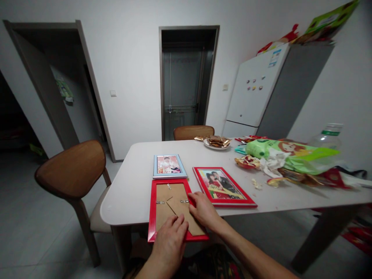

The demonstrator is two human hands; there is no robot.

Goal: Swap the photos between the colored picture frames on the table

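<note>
A red picture frame (153,209) lies face down at the table's near edge, its brown backing board (174,193) and metal clips showing. My left hand (171,238) rests on the lower part of the board, fingers bent and close together. On the frame's right side lies my right hand (203,209), its fingers curled over the red edge near the right clip. Just beyond is a light blue frame (155,166) with a picture, face up. Another red frame (197,178) with a picture lies face up to the right.
A plate (216,147) of wrapped snacks stands at the table's far side. Green packaging (299,155), crumpled tissue (274,162), fruit peel (247,161) and a clear bottle (327,137) crowd the right. Wooden chairs (72,170) stand at the left and beyond the table.
</note>
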